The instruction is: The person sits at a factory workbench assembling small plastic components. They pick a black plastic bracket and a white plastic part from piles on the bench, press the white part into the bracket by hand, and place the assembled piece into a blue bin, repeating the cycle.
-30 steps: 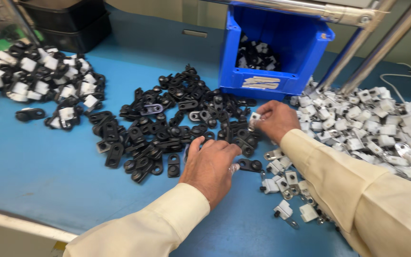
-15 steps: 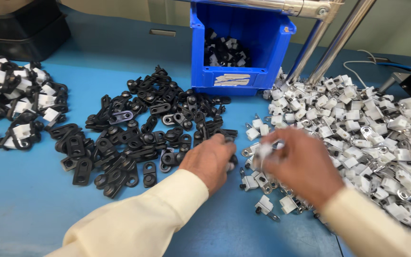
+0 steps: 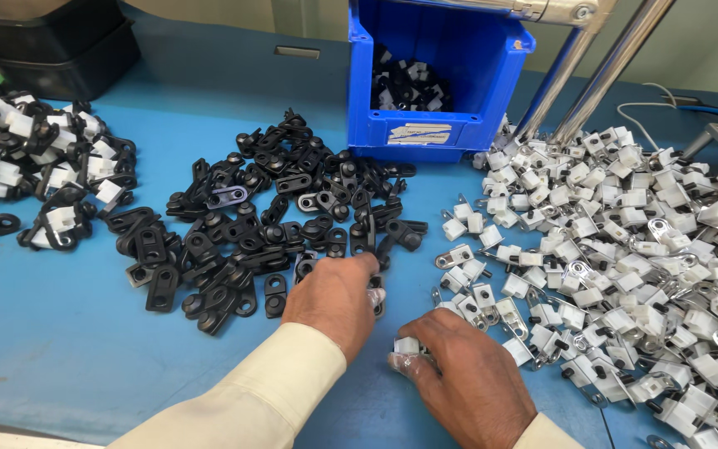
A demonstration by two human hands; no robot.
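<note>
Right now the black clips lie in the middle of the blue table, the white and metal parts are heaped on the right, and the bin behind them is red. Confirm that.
Not quite: the bin is blue, not red, as the head view shows. The rest holds: the black clips lie mid-table, and the white and metal parts are heaped on the right.

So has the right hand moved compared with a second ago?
Yes. The right hand has pulled back from near the blue bin toward the person, and now pinches a small white piece.
</note>
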